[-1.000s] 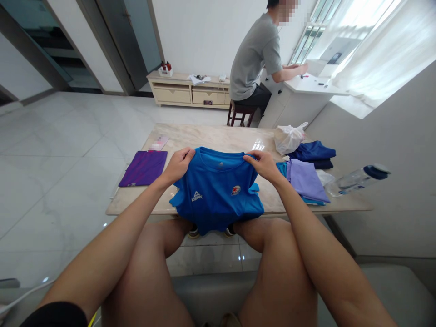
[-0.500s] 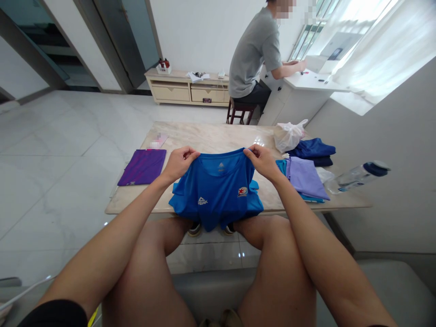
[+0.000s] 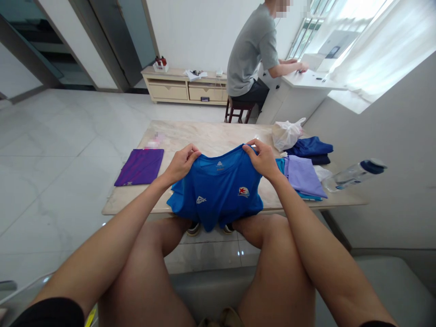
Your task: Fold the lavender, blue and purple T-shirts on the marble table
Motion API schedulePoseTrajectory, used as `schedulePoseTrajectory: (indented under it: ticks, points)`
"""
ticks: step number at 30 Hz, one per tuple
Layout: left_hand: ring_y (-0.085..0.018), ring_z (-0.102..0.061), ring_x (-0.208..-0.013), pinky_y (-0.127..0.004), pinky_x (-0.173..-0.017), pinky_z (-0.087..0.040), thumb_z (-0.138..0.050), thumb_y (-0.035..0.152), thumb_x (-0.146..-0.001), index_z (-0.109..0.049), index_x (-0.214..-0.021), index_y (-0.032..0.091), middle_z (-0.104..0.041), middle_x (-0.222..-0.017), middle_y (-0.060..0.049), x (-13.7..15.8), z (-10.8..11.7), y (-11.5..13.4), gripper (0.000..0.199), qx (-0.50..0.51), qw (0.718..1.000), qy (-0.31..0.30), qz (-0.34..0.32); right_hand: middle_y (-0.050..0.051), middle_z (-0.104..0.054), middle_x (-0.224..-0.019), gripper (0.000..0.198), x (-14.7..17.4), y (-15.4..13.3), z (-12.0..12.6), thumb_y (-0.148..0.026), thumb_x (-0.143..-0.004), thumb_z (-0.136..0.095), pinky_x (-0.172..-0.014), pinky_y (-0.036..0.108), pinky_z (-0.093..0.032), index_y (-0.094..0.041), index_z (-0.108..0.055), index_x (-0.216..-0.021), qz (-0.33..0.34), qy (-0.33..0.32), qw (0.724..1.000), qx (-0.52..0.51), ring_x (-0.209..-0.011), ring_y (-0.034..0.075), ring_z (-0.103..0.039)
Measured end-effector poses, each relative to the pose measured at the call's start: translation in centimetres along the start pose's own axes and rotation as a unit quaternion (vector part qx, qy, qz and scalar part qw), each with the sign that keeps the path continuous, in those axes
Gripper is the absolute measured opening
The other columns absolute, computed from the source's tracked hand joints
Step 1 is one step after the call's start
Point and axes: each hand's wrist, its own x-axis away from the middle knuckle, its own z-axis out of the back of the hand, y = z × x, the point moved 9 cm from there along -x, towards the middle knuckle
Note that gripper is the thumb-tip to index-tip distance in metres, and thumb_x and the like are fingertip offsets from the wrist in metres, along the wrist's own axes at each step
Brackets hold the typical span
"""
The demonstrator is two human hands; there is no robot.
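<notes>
A blue T-shirt [image 3: 220, 186] with a white logo and a small red-and-white emblem hangs from both my hands, its front facing me. My left hand [image 3: 183, 162] pinches the shirt near the left end of the neckline. At the other end, my right hand [image 3: 262, 159] grips the fabric between thumb and fingers. The collar is stretched between them, the right end slightly higher. Lower folds of the shirt droop over the near edge of the marble-look table [image 3: 129, 202], above my knees.
To the left lies a folded purple garment [image 3: 140, 166]. On the right are a lavender folded garment [image 3: 304, 175], dark blue clothing [image 3: 311, 147], a white plastic bag [image 3: 287, 134] and a clear water bottle [image 3: 354, 175] with a blue lid. Beyond the table, a person [image 3: 254, 54] sits at a white desk.
The right end of the collar has risen a little, so the neckline now slants and sags more. Both hands keep their hold on the shirt. The view has shifted slightly.
</notes>
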Motion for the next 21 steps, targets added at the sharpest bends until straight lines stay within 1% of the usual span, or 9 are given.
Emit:
schedulePoseTrajectory:
  ticks: [4, 6, 8, 11, 13, 14, 16, 19, 21]
  points:
    - [-0.016, -0.053, -0.07, -0.028, -0.068, -0.042, -0.064, 0.063, -0.099, -0.068, -0.099, 0.021, -0.063, -0.077, 0.001, 0.3, 0.1, 0.2, 0.042, -0.004, 0.999, -0.03, 0.012, -0.004, -0.05, -0.06, 0.045, 0.3, -0.3, 0.3, -0.067, -0.103, -0.065, -0.063, 0.033, -0.035, -0.024, -0.073, -0.096, 0.009, 0.007, 1.0, 0.004, -0.06, 0.018, -0.046]
    - [-0.019, -0.063, -0.081, -0.029, -0.074, -0.048, -0.073, 0.067, -0.09, -0.072, -0.108, 0.021, -0.073, -0.09, -0.003, 0.9, -0.1, 0.0, 0.049, 0.005, 0.998, -0.052, 0.032, -0.002, -0.056, -0.061, 0.046, 0.6, -0.7, 0.4, -0.068, -0.104, -0.062, -0.065, 0.033, -0.038, -0.023, -0.074, -0.097, 0.011, 0.014, 1.0, 0.019, -0.061, 0.019, -0.051]
    - [-0.022, -0.067, -0.088, -0.03, -0.077, -0.05, -0.085, 0.068, -0.078, -0.076, -0.111, 0.021, -0.077, -0.096, -0.004, 1.8, -0.6, -0.2, 0.058, -0.009, 0.994, -0.098, 0.054, 0.0, -0.063, -0.065, 0.046, 1.2, -1.6, 0.5, -0.066, -0.106, -0.06, -0.068, 0.033, -0.042, -0.024, -0.076, -0.099, 0.018, 0.009, 0.999, 0.045, -0.063, 0.021, -0.057]
    - [-0.02, -0.062, -0.075, -0.029, -0.068, -0.045, -0.092, 0.065, -0.067, -0.078, -0.084, 0.021, -0.072, -0.078, 0.0, 4.3, -0.9, -0.4, 0.049, -0.071, 0.969, -0.218, 0.096, 0.004, -0.074, -0.074, 0.04, 2.0, -3.8, 1.0, -0.06, -0.108, -0.059, -0.074, 0.035, -0.046, -0.025, -0.078, -0.103, 0.049, -0.028, 0.994, 0.092, -0.07, 0.025, -0.065]
    - [-0.017, -0.054, -0.064, -0.029, -0.06, -0.038, -0.087, 0.063, -0.069, -0.074, -0.066, 0.02, -0.063, -0.063, 0.001, 5.7, 0.6, 0.6, 0.045, -0.116, 0.953, -0.255, 0.119, 0.006, -0.078, -0.08, 0.036, 2.2, -5.9, 2.3, -0.055, -0.109, -0.06, -0.077, 0.036, -0.048, -0.025, -0.079, -0.106, 0.073, -0.051, 0.989, 0.121, -0.074, 0.027, -0.069]
    - [-0.016, -0.051, -0.061, -0.029, -0.059, -0.036, -0.084, 0.062, -0.071, -0.074, -0.064, 0.02, -0.06, -0.06, 0.001, 6.1, 2.0, 1.7, 0.043, -0.136, 0.951, -0.249, 0.123, 0.007, -0.079, -0.082, 0.035, 2.2, -7.1, 3.3, -0.054, -0.109, -0.061, -0.078, 0.037, -0.048, -0.026, -0.08, -0.107, 0.085, -0.054, 0.986, 0.133, -0.077, 0.028, -0.071]
    - [-0.016, -0.051, -0.062, -0.028, -0.059, -0.036, -0.08, 0.06, -0.075, -0.081, -0.074, 0.02, -0.063, -0.061, 0.001, 6.4, 5.5, 5.1, 0.04, -0.171, 0.959, -0.195, 0.113, 0.007, -0.08, -0.085, 0.035, 1.9, -9.9, 6.2, -0.056, -0.108, -0.063, -0.081, 0.037, -0.049, -0.026, -0.081, -0.109, 0.111, -0.036, 0.983, 0.143, -0.083, 0.03, -0.074]
    - [-0.017, -0.057, -0.072, -0.028, -0.067, -0.044, -0.072, 0.062, -0.085, -0.086, -0.094, 0.019, -0.073, -0.075, 0.0, 7.0, 10.6, 11.5, 0.046, -0.22, 0.971, -0.073, 0.062, 0.006, -0.08, -0.089, 0.042, 1.9, -14.1, 11.2, -0.063, -0.106, -0.067, -0.083, 0.037, -0.051, -0.025, -0.081, -0.115, 0.144, 0.022, 0.982, 0.119, -0.086, 0.028, -0.073]
    - [-0.019, -0.062, -0.08, -0.028, -0.075, -0.05, -0.067, 0.061, -0.09, -0.084, -0.097, 0.019, -0.079, -0.086, -0.002, 8.0, 12.2, 14.4, 0.047, -0.248, 0.968, -0.025, 0.029, 0.004, -0.079, -0.089, 0.053, 2.6, -15.4, 13.0, -0.071, -0.096, -0.078, -0.08, 0.036, -0.052, -0.024, -0.082, -0.119, 0.157, 0.014, 0.984, 0.088, -0.085, 0.026, -0.071]
